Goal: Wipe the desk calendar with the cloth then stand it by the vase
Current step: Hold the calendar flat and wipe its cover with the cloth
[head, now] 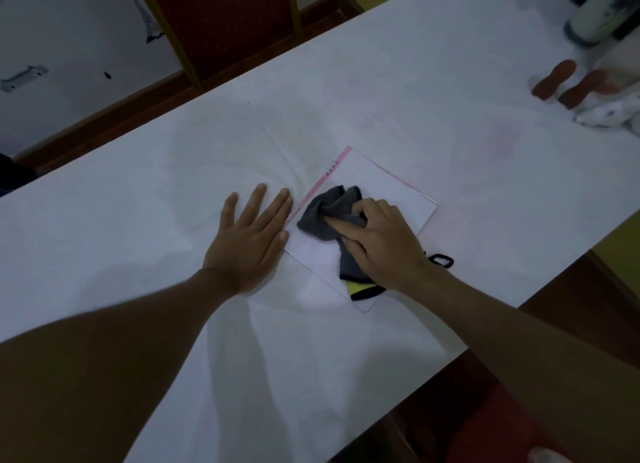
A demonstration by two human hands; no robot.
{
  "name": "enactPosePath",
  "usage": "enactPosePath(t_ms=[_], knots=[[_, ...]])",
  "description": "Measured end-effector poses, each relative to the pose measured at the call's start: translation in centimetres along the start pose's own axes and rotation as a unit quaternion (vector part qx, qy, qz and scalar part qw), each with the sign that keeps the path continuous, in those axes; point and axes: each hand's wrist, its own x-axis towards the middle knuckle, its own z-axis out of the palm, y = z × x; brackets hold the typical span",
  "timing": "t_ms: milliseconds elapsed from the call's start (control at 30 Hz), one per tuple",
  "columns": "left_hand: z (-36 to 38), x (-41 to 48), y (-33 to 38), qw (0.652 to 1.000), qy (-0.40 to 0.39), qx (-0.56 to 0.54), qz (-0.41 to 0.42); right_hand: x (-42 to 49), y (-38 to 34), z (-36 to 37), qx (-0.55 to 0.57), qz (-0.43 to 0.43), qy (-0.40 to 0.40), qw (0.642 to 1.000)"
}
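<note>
Grey cloth (329, 213) is being pressed on the flat desk calendar (391, 192) by the gripping right hand (377, 240), while the open left hand (252, 237), at nine o'clock, is stopping it sliding.

A: Dim overall, with a cool bluish cast. The white counter (346, 98) reads grey-blue.

B: Shadows?

A: Soft ones, falling toward the viewer under both forearms; no hard edges, no glare.

B: Sharpness?

A: The centre is fairly clear. The far right corner is smeared, and the vase (595, 15) there is blurry. The counter's edges bow from the wide lens.
</note>
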Motion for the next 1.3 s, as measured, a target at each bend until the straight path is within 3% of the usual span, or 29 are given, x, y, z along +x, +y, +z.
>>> enactPosePath(t_ms=[233, 767, 1000, 1167, 1300], knots=[[0.1, 0.0, 0.0, 1.000, 0.014, -0.010, -0.004, 3.7, 3.0, -1.1, -0.015, 0.130, 0.066, 0.989], [0.6, 0.1, 0.1, 0.999, 0.040, -0.025, -0.019, -0.3, 4.3, -1.6, -0.021, 0.212, 0.113, 0.971], [0.8, 0.1, 0.0, 0.999, 0.047, -0.016, -0.007, 3.6, -0.7, -0.1, -0.009, 0.114, 0.023, 0.993], [1.2, 0.2, -0.2, 0.998, 0.058, -0.019, 0.003, 1.9, -0.2, -0.2, -0.001, 0.048, 0.023, 0.999], [1.3, 0.2, -0.1, 0.997, 0.065, -0.028, -0.007, 1.4, 2.4, -0.7, 0.020, 0.180, 0.099, 0.979]])
